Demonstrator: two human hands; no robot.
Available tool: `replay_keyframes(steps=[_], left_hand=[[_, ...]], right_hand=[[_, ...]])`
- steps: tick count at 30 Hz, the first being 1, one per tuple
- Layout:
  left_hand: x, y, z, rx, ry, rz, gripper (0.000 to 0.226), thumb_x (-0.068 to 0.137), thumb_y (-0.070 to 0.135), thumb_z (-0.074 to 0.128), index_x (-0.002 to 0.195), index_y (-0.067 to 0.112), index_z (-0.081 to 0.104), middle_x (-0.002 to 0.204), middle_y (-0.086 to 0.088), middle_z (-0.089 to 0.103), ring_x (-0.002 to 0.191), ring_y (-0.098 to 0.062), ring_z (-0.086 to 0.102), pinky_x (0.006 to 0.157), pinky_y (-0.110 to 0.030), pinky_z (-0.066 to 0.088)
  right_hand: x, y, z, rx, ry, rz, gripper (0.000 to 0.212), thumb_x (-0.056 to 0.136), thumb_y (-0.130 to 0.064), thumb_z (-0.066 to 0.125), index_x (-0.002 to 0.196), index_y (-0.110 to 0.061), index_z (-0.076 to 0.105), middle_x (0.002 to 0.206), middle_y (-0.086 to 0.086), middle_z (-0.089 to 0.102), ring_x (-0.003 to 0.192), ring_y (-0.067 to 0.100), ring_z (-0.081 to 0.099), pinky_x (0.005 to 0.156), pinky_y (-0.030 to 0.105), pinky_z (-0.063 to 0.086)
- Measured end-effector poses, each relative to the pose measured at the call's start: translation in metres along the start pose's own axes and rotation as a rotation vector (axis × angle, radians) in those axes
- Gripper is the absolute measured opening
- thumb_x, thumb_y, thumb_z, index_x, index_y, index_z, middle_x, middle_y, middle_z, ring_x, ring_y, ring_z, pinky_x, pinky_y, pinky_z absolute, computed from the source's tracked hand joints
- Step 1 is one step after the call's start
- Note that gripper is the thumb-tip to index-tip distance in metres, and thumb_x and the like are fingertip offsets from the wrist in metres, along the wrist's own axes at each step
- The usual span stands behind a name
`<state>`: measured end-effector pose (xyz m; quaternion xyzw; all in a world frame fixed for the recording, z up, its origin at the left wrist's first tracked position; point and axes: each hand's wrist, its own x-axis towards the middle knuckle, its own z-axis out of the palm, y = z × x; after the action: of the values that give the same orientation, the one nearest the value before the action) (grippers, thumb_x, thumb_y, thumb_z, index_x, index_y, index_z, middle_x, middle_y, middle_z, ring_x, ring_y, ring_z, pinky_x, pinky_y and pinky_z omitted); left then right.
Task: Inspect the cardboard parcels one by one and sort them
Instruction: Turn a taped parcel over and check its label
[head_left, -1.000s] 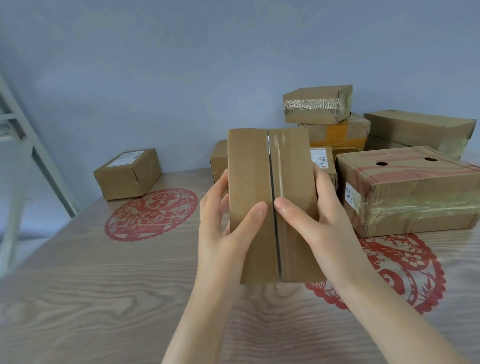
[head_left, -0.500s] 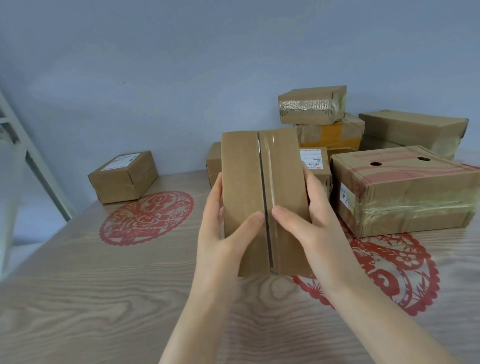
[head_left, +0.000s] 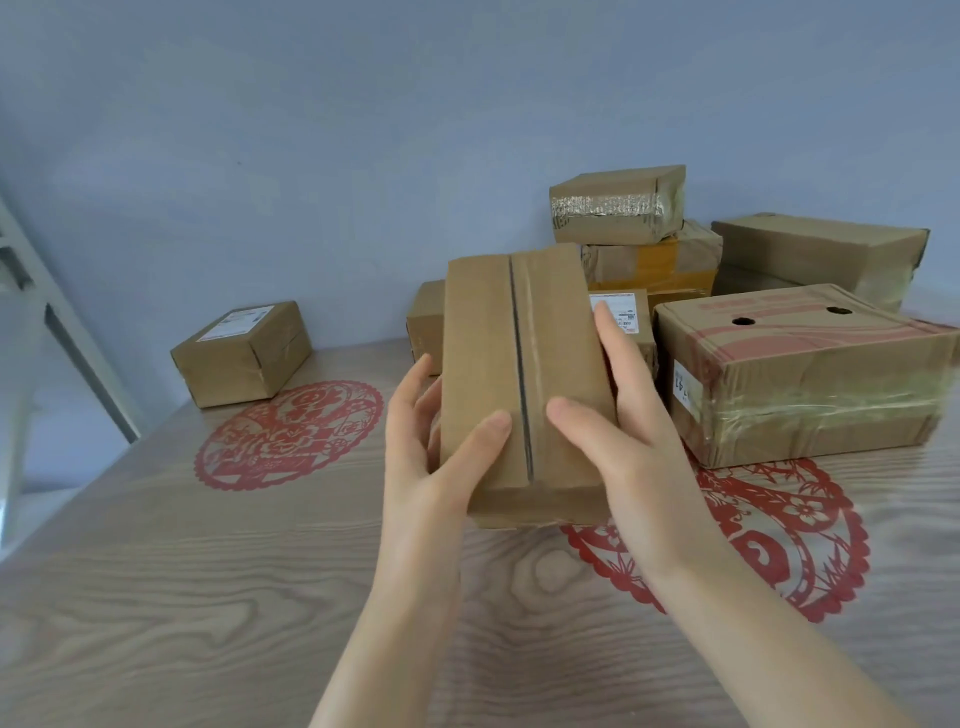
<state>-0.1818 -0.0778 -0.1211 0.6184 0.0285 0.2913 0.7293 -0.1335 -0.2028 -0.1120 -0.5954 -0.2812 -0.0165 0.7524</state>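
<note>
Here, at centre frame, the held parcel (head_left: 519, 384) is raised clear of the table (head_left: 208, 597), standing upright with its taped centre seam towards the camera. The left hand (head_left: 431, 452) grips its left edge, thumb laid on the front face and fingers wrapped behind. The right hand (head_left: 623, 441) clasps the right edge in the same way.

Handling (judged): the parcel is plain corrugated card, stiff at edges and corners. It is probably light, since it is carried by its lower half alone. The clear tape along the seam looks slick. Hold is best taken on the bare card of the two long sides, not on the seam, which may give under a thumb.

At left of frame a lone labelled parcel (head_left: 241, 353) sits beside a red paper-cut (head_left: 288, 431). At right is a pile of parcels, with the large two-holed box (head_left: 800, 374) foremost.

Not shown are the rear and underside of the held parcel, any label there, and the fingertips behind it. The label print on the other parcels is too small to read. The pile is cut off at the right edge.
</note>
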Motion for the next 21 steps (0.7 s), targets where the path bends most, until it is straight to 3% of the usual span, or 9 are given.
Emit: replay_keyframes(steps=[2,4,10,13,15,18,21], left_hand=[[-0.0027,0.002,0.0019,0.004,-0.038,0.015,0.072,0.071,0.026,0.071,0.139,0.032,0.05,0.126,0.015,0.068,0.113,-0.006,0.067,0.077,-0.018,0.055],[-0.0033,0.0029,0.0024,0.001,-0.031,0.025,0.067,0.073,0.026,0.069,0.137,0.031,0.052,0.126,0.014,0.068,0.113,-0.007,0.067,0.076,-0.019,0.056],[-0.0007,0.0035,-0.0027,-0.077,0.049,-0.029,0.065,0.072,0.029,0.067,0.135,0.033,0.053,0.127,0.007,0.069,0.107,-0.01,0.07,0.069,-0.018,0.056],[-0.0022,0.004,-0.0012,-0.054,-0.04,-0.02,0.074,0.072,0.026,0.069,0.141,0.036,0.046,0.118,0.021,0.07,0.104,-0.005,0.071,0.07,-0.016,0.055],[-0.004,0.0046,0.0001,-0.006,-0.14,-0.031,0.086,0.07,0.026,0.077,0.146,0.04,0.04,0.123,0.027,0.066,0.111,-0.005,0.068,0.078,-0.016,0.056],[-0.0041,0.0057,-0.0018,0.087,-0.176,-0.003,0.094,0.065,0.037,0.082,0.148,0.042,0.039,0.143,0.012,0.058,0.125,-0.01,0.062,0.098,-0.019,0.052],[-0.001,0.0063,-0.0023,0.132,-0.108,0.032,0.091,0.065,0.041,0.084,0.147,0.04,0.042,0.134,0.009,0.066,0.119,-0.007,0.065,0.092,-0.017,0.053]], right_hand=[[0.0015,-0.002,-0.0034,0.101,0.021,0.051,0.07,0.097,-0.008,0.056,0.154,-0.037,0.027,0.149,-0.017,0.047,0.13,0.0,0.051,0.11,0.034,0.045],[0.0007,-0.0023,-0.0053,0.095,-0.008,0.061,0.074,0.096,-0.011,0.06,0.155,-0.039,0.025,0.148,-0.019,0.047,0.13,0.0,0.052,0.108,0.031,0.047],[-0.0055,-0.0018,0.0023,-0.048,-0.131,0.024,0.082,0.095,-0.016,0.065,0.156,-0.043,0.015,0.156,-0.032,0.023,0.142,-0.014,0.023,0.12,0.031,0.029],[-0.0029,-0.0045,0.001,-0.03,-0.076,0.02,0.085,0.089,-0.026,0.067,0.155,-0.046,0.016,0.153,-0.032,0.031,0.14,-0.009,0.032,0.117,0.034,0.035],[0.0001,-0.0052,-0.0034,0.004,-0.026,0.032,0.081,0.094,-0.02,0.066,0.155,-0.046,0.018,0.14,-0.04,0.039,0.13,-0.015,0.042,0.11,0.025,0.043],[0.0013,-0.0068,-0.0067,0.075,-0.012,0.068,0.077,0.095,-0.013,0.06,0.154,-0.045,0.023,0.134,-0.039,0.048,0.119,-0.017,0.051,0.097,0.009,0.045],[-0.0002,-0.0074,-0.0041,0.096,-0.047,0.088,0.077,0.091,-0.017,0.064,0.153,-0.044,0.027,0.123,-0.041,0.056,0.111,-0.022,0.053,0.089,0.004,0.047]])
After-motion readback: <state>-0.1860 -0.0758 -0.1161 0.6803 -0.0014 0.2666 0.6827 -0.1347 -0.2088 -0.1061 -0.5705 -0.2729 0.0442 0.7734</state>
